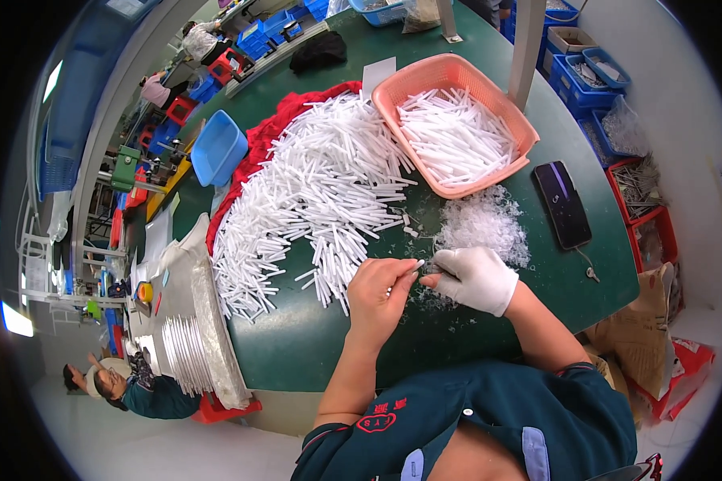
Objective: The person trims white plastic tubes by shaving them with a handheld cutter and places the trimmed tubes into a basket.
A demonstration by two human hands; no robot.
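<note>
My bare left hand (375,298) is closed around a thin white plastic tube (419,264), whose tip pokes out between thumb and forefinger. Close beside it, my right hand (483,282) wears a white glove that leaves at least one fingertip bare. Its fingers are pinched together near the tube's tip; whatever they grip is hidden. Just beyond the right hand lies a heap of clear-white plastic scraps (481,227). A large pile of similar white tubes (321,180) spreads over the table ahead and to the left, partly on a red cloth (253,152).
An orange basket (388,90) of white tubes stands on the green table (289,353) beyond the scraps. A black phone (562,205) and a key (592,274) lie at the right. A blue tray (219,148) is at the far left. A metal post (526,56) rises behind the basket. Co-workers sit leftward.
</note>
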